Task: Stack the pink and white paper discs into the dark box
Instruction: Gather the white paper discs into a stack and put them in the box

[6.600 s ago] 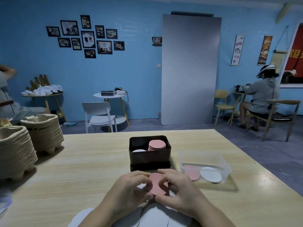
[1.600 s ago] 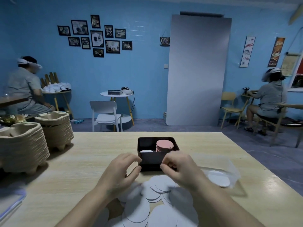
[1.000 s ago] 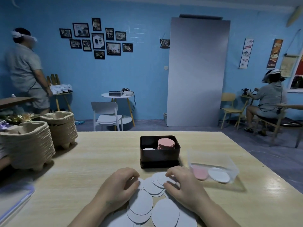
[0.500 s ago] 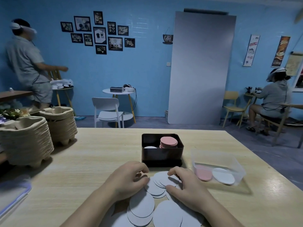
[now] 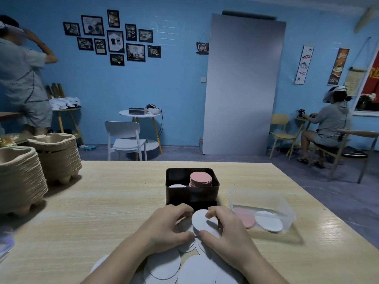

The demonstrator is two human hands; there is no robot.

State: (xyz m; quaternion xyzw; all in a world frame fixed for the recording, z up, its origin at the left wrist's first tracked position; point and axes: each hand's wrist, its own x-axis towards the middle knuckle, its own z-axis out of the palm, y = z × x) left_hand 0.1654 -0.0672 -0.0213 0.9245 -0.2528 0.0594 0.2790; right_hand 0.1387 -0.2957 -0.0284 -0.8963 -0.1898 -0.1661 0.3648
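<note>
The dark box (image 5: pixel 191 194) stands mid-table; inside it are a stack of pink discs (image 5: pixel 201 178) on the right and a white disc (image 5: pixel 177 185) low on the left. Just in front of the box, my left hand (image 5: pixel 166 226) and my right hand (image 5: pixel 227 230) curl round a small bunch of white discs (image 5: pixel 200 221), tilted up between the fingertips. More loose white discs (image 5: pixel 164 265) lie spread on the table under my wrists.
A clear plastic tub (image 5: pixel 286 206) to the right holds a pink disc (image 5: pixel 247 220) and a white disc (image 5: pixel 268 223). Two stacks of pulp trays (image 5: pixel 55 158) stand at the table's left. One person stands at far left, another sits at far right.
My hands have drawn together and gathered white discs from the spread pile, lifting them up on edge. The person at the left has raised an arm.
</note>
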